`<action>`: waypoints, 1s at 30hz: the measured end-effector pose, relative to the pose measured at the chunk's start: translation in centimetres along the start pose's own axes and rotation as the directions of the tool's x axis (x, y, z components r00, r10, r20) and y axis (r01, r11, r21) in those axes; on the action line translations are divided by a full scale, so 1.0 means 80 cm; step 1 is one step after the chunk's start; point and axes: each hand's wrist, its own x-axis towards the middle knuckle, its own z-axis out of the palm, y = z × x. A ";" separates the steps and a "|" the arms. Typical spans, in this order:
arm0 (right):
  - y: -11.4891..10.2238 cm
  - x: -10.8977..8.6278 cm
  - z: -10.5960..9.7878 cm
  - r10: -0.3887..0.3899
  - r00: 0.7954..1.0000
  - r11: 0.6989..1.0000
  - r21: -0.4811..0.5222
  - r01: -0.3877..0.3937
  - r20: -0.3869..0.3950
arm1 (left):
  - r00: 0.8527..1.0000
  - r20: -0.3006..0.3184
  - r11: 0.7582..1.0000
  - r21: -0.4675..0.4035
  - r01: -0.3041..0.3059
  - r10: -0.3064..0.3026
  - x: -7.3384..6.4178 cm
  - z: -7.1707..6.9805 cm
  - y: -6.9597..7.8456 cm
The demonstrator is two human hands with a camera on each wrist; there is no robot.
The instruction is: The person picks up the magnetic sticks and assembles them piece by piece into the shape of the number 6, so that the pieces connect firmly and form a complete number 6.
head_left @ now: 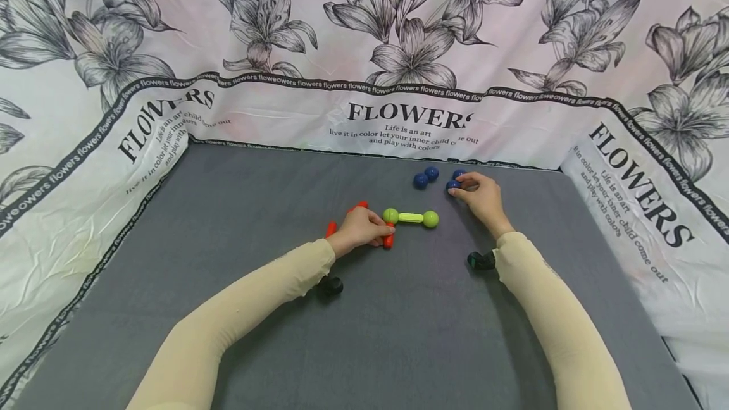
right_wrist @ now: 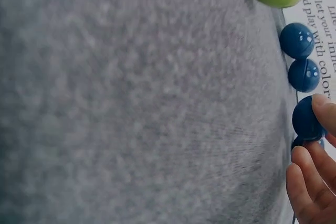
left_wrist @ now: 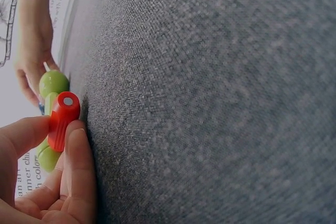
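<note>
My left hand (head_left: 360, 229) pinches a red rod (left_wrist: 64, 121) between thumb and fingers; a small pale spot shows in its end. Just beyond it lies a light green rod (head_left: 411, 217) with a green ball (head_left: 430, 219) at each end. The red rod's far end is right by the left green ball (head_left: 390, 216). At the back right, my right hand (head_left: 483, 201) grips a dark blue ball (right_wrist: 307, 118) between thumb and fingers. Another blue ball (head_left: 459, 174) sits just behind it, partly hidden by the fingers in the right wrist view.
Two more blue balls (head_left: 421, 181) lie side by side left of my right hand. Further red rods (head_left: 331, 229) show behind my left hand, partly covered by it. Dark wrist devices (head_left: 481, 261) hang under both sleeves. A flower-printed cloth (head_left: 410, 119) rises behind the grey table (head_left: 398, 334).
</note>
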 end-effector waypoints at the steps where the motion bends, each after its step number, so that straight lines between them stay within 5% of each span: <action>1: -0.001 -0.001 -0.001 -0.002 1.000 1.000 0.004 0.002 0.000 | 1.000 0.000 1.000 -0.002 0.000 0.000 0.000 0.000 0.000; 17: -0.054 -0.056 -0.019 -0.099 0.994 0.989 0.117 0.092 0.048 | 0.999 0.022 0.999 -0.028 0.036 -0.035 0.008 -0.002 0.001; 30: -0.093 -0.129 0.016 -0.151 0.970 0.968 0.225 0.107 0.191 | 0.998 0.030 0.997 -0.059 0.055 -0.054 0.009 0.001 0.001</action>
